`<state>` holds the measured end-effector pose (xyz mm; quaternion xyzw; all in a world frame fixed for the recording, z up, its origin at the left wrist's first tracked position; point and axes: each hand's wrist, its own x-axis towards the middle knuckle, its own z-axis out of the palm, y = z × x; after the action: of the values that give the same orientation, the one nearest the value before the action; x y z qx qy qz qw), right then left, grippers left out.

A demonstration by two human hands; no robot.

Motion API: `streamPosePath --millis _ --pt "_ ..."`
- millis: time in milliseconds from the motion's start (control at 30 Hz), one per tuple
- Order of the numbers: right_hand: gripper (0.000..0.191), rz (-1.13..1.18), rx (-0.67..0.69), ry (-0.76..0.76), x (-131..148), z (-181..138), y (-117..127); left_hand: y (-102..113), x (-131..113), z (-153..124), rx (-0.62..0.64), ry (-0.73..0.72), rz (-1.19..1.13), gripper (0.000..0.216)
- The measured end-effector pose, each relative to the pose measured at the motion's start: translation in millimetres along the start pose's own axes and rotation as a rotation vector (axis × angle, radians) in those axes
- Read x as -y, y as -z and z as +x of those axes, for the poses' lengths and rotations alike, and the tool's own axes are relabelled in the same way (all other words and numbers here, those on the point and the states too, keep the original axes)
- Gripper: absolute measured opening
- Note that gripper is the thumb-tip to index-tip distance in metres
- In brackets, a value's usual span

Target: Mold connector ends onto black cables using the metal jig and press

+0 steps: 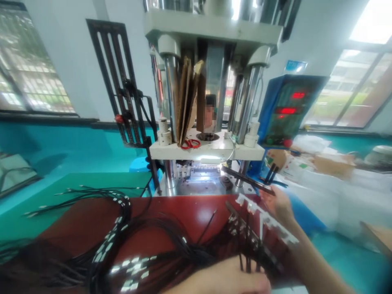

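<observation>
My right hand [278, 203] is closed around the near end of a long dark bar [245, 177]. The bar's far end reaches between the posts of a press, beside its lit lower bed [203, 175]. Low in the view, my left hand [241, 277] has its fingers curled at the lower ends of several thin black cables [248, 241]. These cables run up to a dark slotted fixture [260, 249] on the red-brown table, with a pale toothed strip [266, 220] along its far side. Blur hides the fingertips of my left hand.
Bundles of black cables with white tags [105, 245] cover the table's left part. The press [208, 153] stands behind, with red-handled scissors [190, 143] and cardboard on its plate. A blue control box [290, 110] and white bags [346, 188] are at right.
</observation>
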<state>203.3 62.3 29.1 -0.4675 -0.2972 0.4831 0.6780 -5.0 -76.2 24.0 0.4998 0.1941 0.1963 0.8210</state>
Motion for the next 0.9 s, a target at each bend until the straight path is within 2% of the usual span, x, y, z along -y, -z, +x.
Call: streamPosePath --millis 133,233,333,400,500,600,667,733,833,900 --pt "0.012 0.003 -0.124 0.038 -1.8 -21.1 55.2 -3.7 2.4 -2.7 -0.060 -0.091 -0.026 0.039" --pt "0.022 -0.003 -0.164 0.035 -14.6 -39.7 88.4 -0.2 -4.4 5.5 -0.092 -0.100 -0.097 0.036" --pt "0.038 -0.041 -0.151 0.008 -24.6 -60.0 107.9 2.0 -10.3 12.0 -0.084 -0.107 -0.128 0.034" --pt "0.044 -0.180 -0.082 0.010 -26.3 -73.5 113.7 2.4 -12.9 14.0 -0.081 -0.097 -0.143 0.034" --pt "0.037 -0.634 0.055 0.123 -25.9 -88.5 116.2 2.2 -16.0 15.2 -0.092 -0.064 -0.172 0.033" --pt "0.017 -1.101 0.180 0.358 -28.9 -93.9 113.6 0.3 -18.5 15.6 -0.106 -0.032 -0.183 0.032" --pt "0.011 -1.276 0.256 0.521 -28.8 -94.8 107.9 -1.8 -19.0 15.4 -0.117 -0.009 -0.172 0.034" --pt "0.011 -1.276 0.265 0.659 -20.3 -97.2 97.7 -4.1 -18.0 14.9 -0.127 0.004 -0.147 0.036" --pt "0.018 -1.011 0.187 0.775 12.4 -107.8 73.1 -7.3 -13.2 14.9 -0.125 0.009 -0.105 0.038" --pt "0.023 -0.897 0.201 0.825 39.9 -117.6 52.7 -9.3 -9.1 15.6 -0.105 0.023 -0.051 0.040"
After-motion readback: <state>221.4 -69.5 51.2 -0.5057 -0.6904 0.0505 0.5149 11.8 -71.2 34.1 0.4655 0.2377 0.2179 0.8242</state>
